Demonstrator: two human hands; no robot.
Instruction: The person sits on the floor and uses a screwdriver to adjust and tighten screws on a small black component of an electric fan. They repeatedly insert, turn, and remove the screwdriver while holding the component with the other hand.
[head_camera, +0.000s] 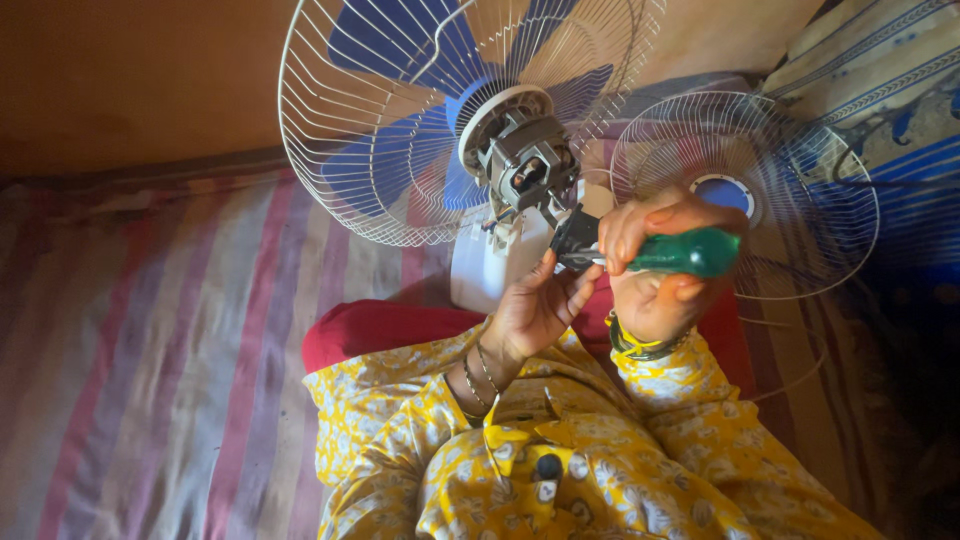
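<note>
Right hand (655, 270) grips glossy green screwdriver (690, 252); left hand (535, 310) steadies black part (575, 238).

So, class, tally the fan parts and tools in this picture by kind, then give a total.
Wire fan guards: 2
Blue fan blade sets: 1
Fan motors: 1
Green-handled screwdrivers: 1
Total: 5

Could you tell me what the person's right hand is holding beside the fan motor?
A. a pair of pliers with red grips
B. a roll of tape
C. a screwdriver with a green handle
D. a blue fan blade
C: the right hand is wrapped around a screwdriver with a green handle, its shaft pointing toward the small black part that the left hand steadies just below the exposed fan motor.
</note>
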